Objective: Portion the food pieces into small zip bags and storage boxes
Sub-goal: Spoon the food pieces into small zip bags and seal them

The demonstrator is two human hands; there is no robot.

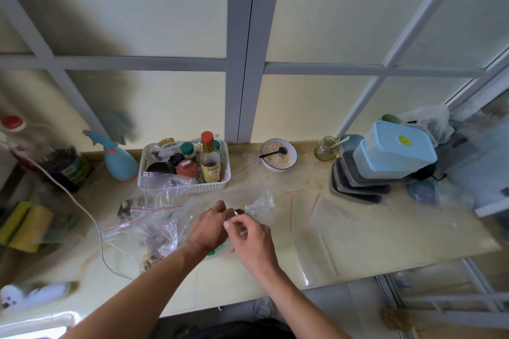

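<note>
A spill risk is judged: dark food pieces (239, 211) are pinched just beyond the fingertips at the mouth of a limp small zip bag (259, 205), which could sag and scatter them over the tabletop (371, 231). The right hand (252, 239) is curled, pinching; the left hand (209, 226) grips alongside, touching it. Left of the hands lies a filled bag (148, 237); far right, storage boxes (396, 151) are stacked.

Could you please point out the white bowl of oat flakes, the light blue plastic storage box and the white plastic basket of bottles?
White bowl of oat flakes (278, 169): head view, near rim.
Light blue plastic storage box (400, 146): head view, lid.
White plastic basket of bottles (209, 187): head view, front wall.
</note>
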